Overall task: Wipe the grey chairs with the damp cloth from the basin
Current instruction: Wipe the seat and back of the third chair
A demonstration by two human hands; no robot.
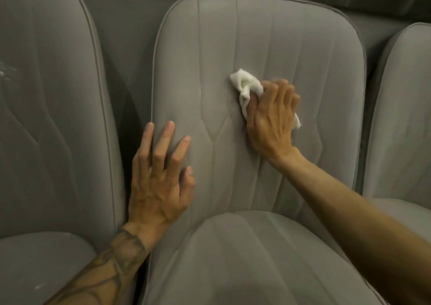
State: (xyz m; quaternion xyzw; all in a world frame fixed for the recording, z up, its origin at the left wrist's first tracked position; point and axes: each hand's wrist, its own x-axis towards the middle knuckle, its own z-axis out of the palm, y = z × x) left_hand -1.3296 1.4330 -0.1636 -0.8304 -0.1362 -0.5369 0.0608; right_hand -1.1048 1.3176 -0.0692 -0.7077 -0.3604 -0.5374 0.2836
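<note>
White cloth (245, 86), gripped by the right hand (271, 120), presses the grey chair (256, 36).

Both arms are bare, the left forearm (109, 267) inked with dark tattoo linework to the wrist, veins raised on left hand (158, 188) and right hand (272, 122).

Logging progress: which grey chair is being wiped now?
The middle chair: the right hand grips the white cloth against its backrest, the left hand rests flat on it. The left chair and right chair are untouched.

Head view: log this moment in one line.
right hand grips cloth, pressed to middle chair backrest | left hand flat on same backrest
</note>
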